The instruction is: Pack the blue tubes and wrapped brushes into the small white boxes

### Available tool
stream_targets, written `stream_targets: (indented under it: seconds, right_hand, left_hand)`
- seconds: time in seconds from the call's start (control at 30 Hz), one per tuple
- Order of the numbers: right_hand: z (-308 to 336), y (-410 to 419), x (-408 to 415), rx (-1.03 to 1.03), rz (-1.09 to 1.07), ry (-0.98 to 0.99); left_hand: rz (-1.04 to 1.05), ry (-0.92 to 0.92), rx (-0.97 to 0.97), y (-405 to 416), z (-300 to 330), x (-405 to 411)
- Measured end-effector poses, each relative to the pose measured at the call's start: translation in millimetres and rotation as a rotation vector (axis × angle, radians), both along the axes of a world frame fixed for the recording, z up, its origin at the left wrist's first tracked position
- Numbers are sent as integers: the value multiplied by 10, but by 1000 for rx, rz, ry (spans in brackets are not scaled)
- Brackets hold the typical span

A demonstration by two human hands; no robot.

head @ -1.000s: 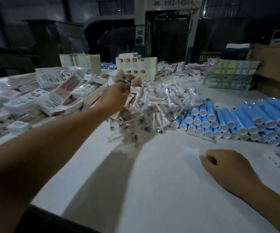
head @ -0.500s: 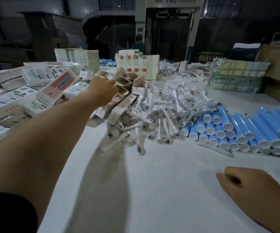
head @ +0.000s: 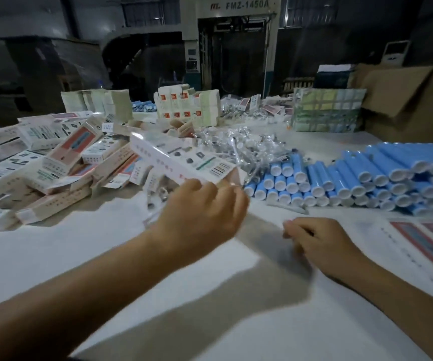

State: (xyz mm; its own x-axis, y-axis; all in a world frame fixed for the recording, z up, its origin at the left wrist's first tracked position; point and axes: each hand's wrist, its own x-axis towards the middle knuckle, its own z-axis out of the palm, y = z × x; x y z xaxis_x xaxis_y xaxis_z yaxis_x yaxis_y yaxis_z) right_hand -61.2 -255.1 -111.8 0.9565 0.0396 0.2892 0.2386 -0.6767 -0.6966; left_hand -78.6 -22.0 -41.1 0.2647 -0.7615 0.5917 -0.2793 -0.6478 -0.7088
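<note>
My left hand grips the near end of a flat small white box and holds it tilted above the table, in front of the brush pile. Wrapped brushes lie in a clear-plastic heap at the table's middle. Blue tubes with white caps are stacked in rows on the right. My right hand rests on the white table with its fingers curled and nothing visible in it, just in front of the tubes.
A heap of small white boxes covers the left of the table. Stacks of flat box blanks stand at the back. A wrapped bundle and a brown carton sit far right. Printed sheets lie at the right edge.
My left hand drew back from the box heap towards me, carrying one white box. My right hand stayed curled on the table.
</note>
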Motion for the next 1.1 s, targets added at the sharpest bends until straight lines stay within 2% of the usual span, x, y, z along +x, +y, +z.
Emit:
stream_targets:
  seconds: [0.17, 0.2, 0.27, 0.33, 0.43, 0.53, 0.6, 0.67, 0.73, 0.8, 0.87, 0.93, 1.0, 1.1]
  right_hand:
    - [165, -129, -94, 919, 227, 426]
    - [187, -177, -112, 1003, 235, 427]
    - [221, -252, -134, 1047, 219, 376]
    - [236, -326, -147, 1118, 295, 365]
    - [253, -329, -149, 1115, 411, 472]
    - [226, -328, -130, 994, 298, 469]
    - [220, -333, -136, 808, 191, 377]
    - [213, -345, -133, 728, 121, 339]
    - [204, -352, -123, 713, 85, 341]
    - [211, -356, -126, 669, 111, 367]
    - [219, -361, -138, 575, 143, 360]
    - [226, -377, -147, 470, 127, 320]
    - [229, -396, -148, 444, 86, 309]
    - [251, -368, -128, 487, 65, 351]
  left_hand:
    - [20, 248, 19, -1022, -297, -468]
    - [28, 317, 48, -1161, -343, -504]
    - [68, 417, 72, -1358, -399, -530]
    - [93, 498, 54, -1464, -409, -508]
    - [59, 542, -19, -1439, -387, -425]
    - [1, 613, -28, -1356, -430, -387]
    - [-130, 752, -124, -1301, -433, -358]
    - [-309, 839, -293, -1248, -360, -340]
    - [-436, 758, -428, -1204, -306, -247]
    - [-317, 725, -423, -1155, -272, -117]
    - [-73, 816, -293, -1073, -260, 50]
    - [76, 923, -185, -984, -271, 191]
    - [120, 980, -155, -895, -332, 268]
    - [117, 926, -140, -764, -451, 319]
